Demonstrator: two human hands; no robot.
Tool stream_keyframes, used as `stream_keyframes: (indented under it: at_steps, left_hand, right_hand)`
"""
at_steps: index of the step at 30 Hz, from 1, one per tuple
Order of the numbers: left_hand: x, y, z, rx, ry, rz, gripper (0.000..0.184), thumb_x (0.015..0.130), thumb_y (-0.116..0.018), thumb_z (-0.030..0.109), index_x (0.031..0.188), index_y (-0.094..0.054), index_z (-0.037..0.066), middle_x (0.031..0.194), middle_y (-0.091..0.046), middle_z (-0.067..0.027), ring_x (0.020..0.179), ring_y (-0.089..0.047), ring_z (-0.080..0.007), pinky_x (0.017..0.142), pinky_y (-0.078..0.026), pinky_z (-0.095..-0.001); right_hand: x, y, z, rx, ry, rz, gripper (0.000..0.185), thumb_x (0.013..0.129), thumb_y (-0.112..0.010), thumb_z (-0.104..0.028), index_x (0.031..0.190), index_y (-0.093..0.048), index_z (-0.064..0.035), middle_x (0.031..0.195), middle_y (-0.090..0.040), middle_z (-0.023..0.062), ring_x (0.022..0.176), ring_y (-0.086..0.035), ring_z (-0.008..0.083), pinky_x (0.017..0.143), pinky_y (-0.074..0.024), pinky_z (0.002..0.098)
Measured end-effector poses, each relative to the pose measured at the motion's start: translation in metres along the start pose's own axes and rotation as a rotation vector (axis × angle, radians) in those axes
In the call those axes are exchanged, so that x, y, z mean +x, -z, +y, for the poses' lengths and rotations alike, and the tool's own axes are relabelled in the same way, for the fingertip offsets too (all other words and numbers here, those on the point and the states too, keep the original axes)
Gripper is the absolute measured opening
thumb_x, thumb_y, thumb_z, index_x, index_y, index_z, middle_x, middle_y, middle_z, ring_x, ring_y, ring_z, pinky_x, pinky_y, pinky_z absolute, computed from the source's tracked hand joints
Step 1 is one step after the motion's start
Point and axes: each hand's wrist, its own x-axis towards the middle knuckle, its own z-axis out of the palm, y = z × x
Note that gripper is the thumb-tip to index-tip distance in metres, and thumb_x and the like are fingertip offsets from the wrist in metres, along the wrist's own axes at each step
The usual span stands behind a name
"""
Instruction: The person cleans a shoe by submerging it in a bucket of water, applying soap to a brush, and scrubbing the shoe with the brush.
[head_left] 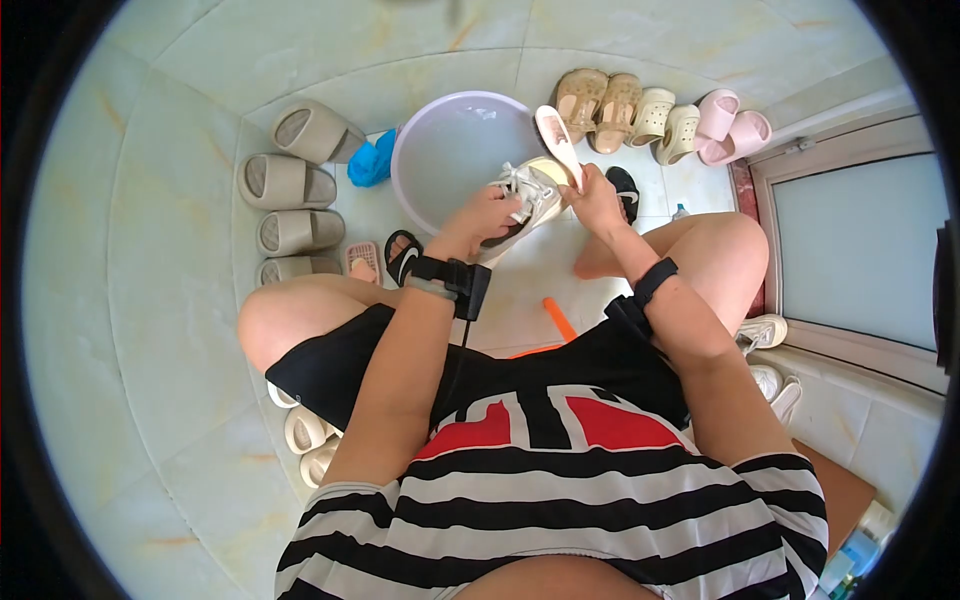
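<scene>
One slip by your left hand (492, 214), clamped on the upper-centre white lace-up shoe (541, 203), could dunk it in the round lavender basin (399, 165), right hand (597, 200) gripping a white oval-headed brush (561, 148).

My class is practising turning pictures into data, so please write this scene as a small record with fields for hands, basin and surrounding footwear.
Left hand: holding a white lace-up shoe
Right hand: gripping a white brush-like tool by its handle
Basin: round, pale lilac, on the floor
Beside basin: crumpled blue item
Left wall: row of taupe slippers
Right of basin: brown clogs, cream clogs, pink slippers
</scene>
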Motion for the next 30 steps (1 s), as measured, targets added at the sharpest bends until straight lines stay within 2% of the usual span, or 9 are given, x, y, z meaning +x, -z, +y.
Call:
stream_keyframes:
  at_steps: [4,7,14,19,22,24,27,29,30]
  left_hand:
    - [-0.009,0.021,0.009,0.008,0.104,0.018,0.046,0.089,-0.053,0.041,0.113,-0.053,0.001,0.103,-0.059,-0.0108,0.092,-0.061,-0.0208,0.082,-0.05,-0.0332]
    - [-0.028,0.027,0.022,0.073,0.105,0.085,0.052,0.089,-0.052,0.045,0.114,-0.052,0.0,0.103,-0.06,-0.0116,0.089,-0.062,-0.0204,0.079,-0.051,-0.0315]
    - [-0.048,0.045,0.043,0.205,0.038,0.139,0.052,0.088,-0.053,0.046,0.115,-0.054,0.001,0.1,-0.061,-0.0106,0.086,-0.062,-0.0186,0.075,-0.05,-0.0306]
    - [-0.084,0.07,0.086,0.4,-0.075,0.172,0.045,0.088,-0.054,0.046,0.113,-0.058,0.009,0.1,-0.062,-0.0021,0.089,-0.06,-0.0127,0.075,-0.046,-0.0288]
    - [-0.128,0.115,0.13,0.506,-0.171,0.299,0.046,0.087,-0.055,0.049,0.112,-0.059,0.011,0.101,-0.062,-0.0003,0.09,-0.059,-0.0104,0.076,-0.045,-0.0277]
    - [-0.159,0.152,0.15,0.554,-0.197,0.386,0.047,0.087,-0.055,0.05,0.114,-0.058,0.011,0.101,-0.063,-0.0005,0.091,-0.059,-0.0097,0.076,-0.045,-0.027]
    - [-0.187,0.206,0.151,0.572,-0.268,0.521,0.048,0.087,-0.055,0.048,0.117,-0.057,0.01,0.101,-0.063,-0.0014,0.089,-0.06,-0.0091,0.076,-0.046,-0.0256]
    - [-0.193,0.248,0.123,0.292,-0.196,0.475,0.05,0.088,-0.055,0.046,0.121,-0.055,0.01,0.101,-0.064,-0.0029,0.087,-0.061,-0.0097,0.075,-0.049,-0.0253]
    - [-0.192,0.26,0.1,0.27,-0.188,0.509,0.05,0.088,-0.055,0.046,0.121,-0.055,0.01,0.101,-0.064,-0.0029,0.087,-0.061,-0.0097,0.075,-0.049,-0.0253]
  right_hand:
    - [0.003,-0.002,0.004,0.02,-0.03,-0.033,0.032,0.077,-0.067,-0.017,0.096,-0.05,0.0023,0.086,-0.063,0.0221,0.084,-0.062,0.0375,0.075,-0.048,0.0417]
    - [0.005,-0.005,0.01,0.03,-0.02,-0.021,0.031,0.078,-0.066,-0.017,0.096,-0.05,0.0026,0.087,-0.063,0.0223,0.086,-0.062,0.0376,0.075,-0.0478,0.0421]
    - [0.002,-0.002,0.001,0.053,0.041,0.048,0.035,0.08,-0.064,-0.015,0.105,-0.05,0.0044,0.09,-0.063,0.0233,0.087,-0.062,0.038,0.076,-0.0479,0.0428]
    - [0.002,-0.002,0.001,0.063,0.174,0.12,0.034,0.081,-0.062,-0.016,0.108,-0.051,0.0022,0.094,-0.06,0.0278,0.091,-0.058,0.0431,0.077,-0.0465,0.0453]
    - [0.005,-0.003,0.004,0.102,0.198,0.136,0.026,0.084,-0.06,-0.017,0.105,-0.054,-0.0026,0.086,-0.061,0.0232,0.082,-0.06,0.0398,0.069,-0.0474,0.0422]
    - [0.009,-0.006,0.006,0.216,0.22,0.137,0.02,0.083,-0.062,-0.017,0.095,-0.056,-0.0017,0.074,-0.059,0.0156,0.067,-0.058,0.0255,0.065,-0.0458,0.0343]
    - [0.007,-0.002,-0.008,0.229,0.197,0.124,0.019,0.082,-0.064,-0.016,0.093,-0.057,-0.0018,0.075,-0.057,0.0079,0.069,-0.052,0.0156,0.067,-0.0426,0.0274]
    - [0.004,-0.003,-0.016,0.324,0.184,0.094,0.02,0.082,-0.065,-0.015,0.093,-0.057,-0.001,0.078,-0.054,0.0031,0.073,-0.047,0.0106,0.068,-0.0399,0.0242]
    - [0.0,0.0,-0.023,0.264,0.207,0.097,0.019,0.083,-0.065,-0.015,0.094,-0.058,-0.0008,0.077,-0.053,0.0015,0.071,-0.045,0.0095,0.066,-0.039,0.0233]
